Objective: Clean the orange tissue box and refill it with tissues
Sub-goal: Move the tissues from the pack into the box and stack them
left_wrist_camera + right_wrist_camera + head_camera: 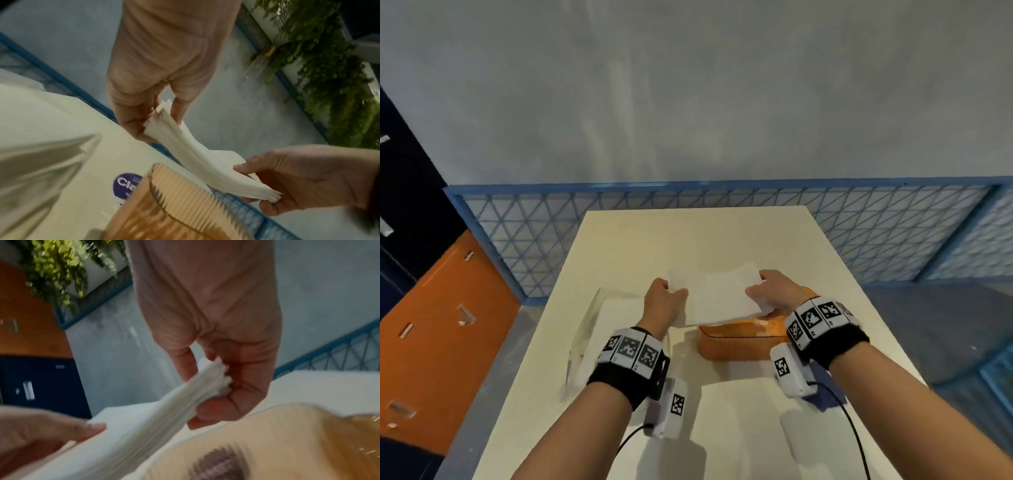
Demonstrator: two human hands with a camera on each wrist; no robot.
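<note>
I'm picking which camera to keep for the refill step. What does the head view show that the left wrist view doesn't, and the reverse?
Head only: both wristbands, the whole table and the clear wrapper at left.
Left wrist only: the layered edge of the tissue stack, a purple sticker and hanging plants.
Both: left hand and right hand gripping the stack's ends above the orange tissue box.
</note>
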